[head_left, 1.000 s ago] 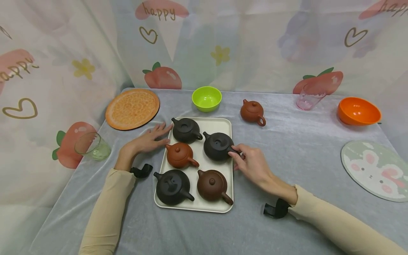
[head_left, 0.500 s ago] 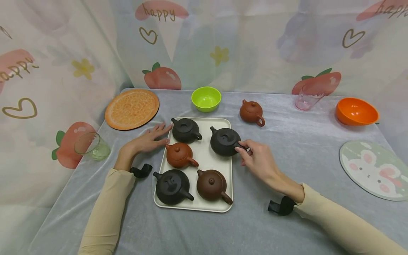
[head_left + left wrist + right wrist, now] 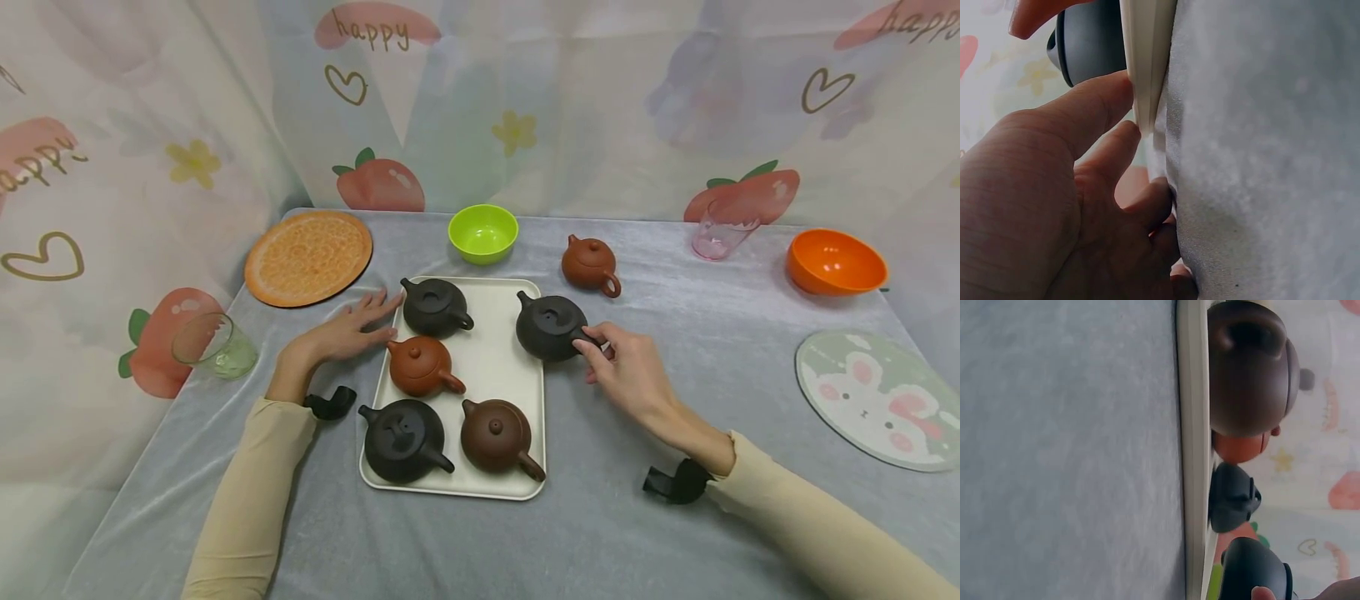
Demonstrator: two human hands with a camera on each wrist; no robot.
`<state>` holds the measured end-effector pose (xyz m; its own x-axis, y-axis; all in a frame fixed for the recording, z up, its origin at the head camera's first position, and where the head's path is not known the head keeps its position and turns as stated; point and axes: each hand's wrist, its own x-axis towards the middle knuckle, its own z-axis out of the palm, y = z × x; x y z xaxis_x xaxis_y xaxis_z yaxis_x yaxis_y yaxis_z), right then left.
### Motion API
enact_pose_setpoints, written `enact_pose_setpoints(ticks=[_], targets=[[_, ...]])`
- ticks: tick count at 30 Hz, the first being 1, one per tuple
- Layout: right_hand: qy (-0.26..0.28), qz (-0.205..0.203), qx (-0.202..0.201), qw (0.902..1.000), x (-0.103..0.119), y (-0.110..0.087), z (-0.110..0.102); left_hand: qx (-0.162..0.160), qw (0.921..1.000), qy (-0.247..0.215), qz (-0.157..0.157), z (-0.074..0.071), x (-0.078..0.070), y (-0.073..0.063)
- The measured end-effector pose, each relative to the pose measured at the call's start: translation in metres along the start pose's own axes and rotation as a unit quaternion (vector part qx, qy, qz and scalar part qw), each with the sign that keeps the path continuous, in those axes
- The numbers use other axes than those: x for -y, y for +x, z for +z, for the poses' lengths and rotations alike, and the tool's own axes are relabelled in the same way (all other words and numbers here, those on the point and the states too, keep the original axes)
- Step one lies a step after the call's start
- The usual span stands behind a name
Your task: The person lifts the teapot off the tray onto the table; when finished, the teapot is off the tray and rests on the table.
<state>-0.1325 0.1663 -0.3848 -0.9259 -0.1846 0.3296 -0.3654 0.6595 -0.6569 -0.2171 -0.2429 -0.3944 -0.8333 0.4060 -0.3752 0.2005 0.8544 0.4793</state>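
Observation:
My right hand [image 3: 626, 367] pinches the handle of a black teapot [image 3: 551, 327], which overlaps the right rim of the cream tray [image 3: 491, 492] in the head view. In the right wrist view that black teapot [image 3: 1250, 572] shows above the level of the tray rim. My left hand [image 3: 341, 335] lies with fingers spread at the tray's left edge; in the left wrist view its thumb and a fingertip touch the tray side [image 3: 1147, 62]. On the tray stand a black teapot [image 3: 435, 307] at the back, an orange-brown teapot [image 3: 420, 367], a larger black teapot [image 3: 403, 442] and a dark brown teapot [image 3: 495, 435].
Behind the tray are a green bowl [image 3: 483, 234] and a reddish-brown teapot [image 3: 590, 264]. A round orange mat [image 3: 309, 258] and a tilted green glass [image 3: 225, 350] lie left. At right are a pink glass [image 3: 722, 232], an orange bowl [image 3: 836, 263] and a rabbit mat [image 3: 873, 400].
My right hand has carried the black teapot up off the tray's middle, rightward and slightly back to the right rim. The left hand keeps its place at the tray's edge.

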Motion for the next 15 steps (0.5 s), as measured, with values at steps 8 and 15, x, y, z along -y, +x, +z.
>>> enact_pose_setpoints(ticks=[8,15], targets=[[-0.031,0.006,-0.015,0.9994,-0.012,0.0,-0.008,0.003,1.0,-0.006,0.002,0.0,0.001,0.001],[-0.034,0.003,-0.023,0.9991,-0.021,-0.003,-0.011,0.002,1.0,-0.005,-0.001,0.0,0.001,0.0]])
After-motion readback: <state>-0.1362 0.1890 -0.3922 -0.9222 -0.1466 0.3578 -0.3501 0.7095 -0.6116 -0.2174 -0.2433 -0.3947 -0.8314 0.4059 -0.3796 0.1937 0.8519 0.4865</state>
